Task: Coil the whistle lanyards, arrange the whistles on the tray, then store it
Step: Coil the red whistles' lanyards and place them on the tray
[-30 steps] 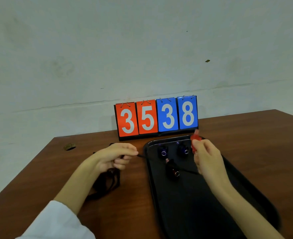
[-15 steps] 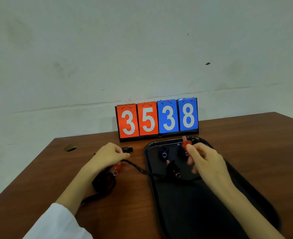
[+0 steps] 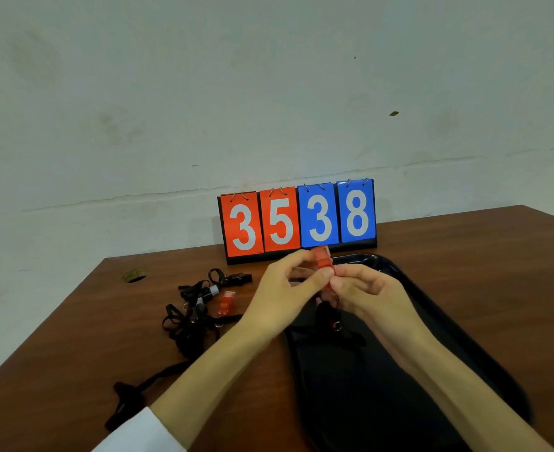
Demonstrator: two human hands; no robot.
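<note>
Roughly midway, by my reading: both hands meet above the far end of the black tray [image 3: 350,406]. The left hand [image 3: 282,288] pinches a red whistle [image 3: 322,260] between thumb and fingers, and the right hand [image 3: 367,293] has its fingertips curled onto the whistle's lower end. Its black lanyard [image 3: 325,313] hangs down uncoiled toward the tray. On the tray beneath them lies a dark piece with a metal ring [image 3: 336,326], likely a whistle already placed; the hands hide the far end, so I cannot count what else is there. Left of the tray, on the wooden table [image 3: 57,337], a tangle of black lanyards [image 3: 187,324] sits with a second red whistle [image 3: 226,303] and a black whistle [image 3: 240,278], none of it coiled. Coiling these, arranging them and storing the tray remain.
</note>
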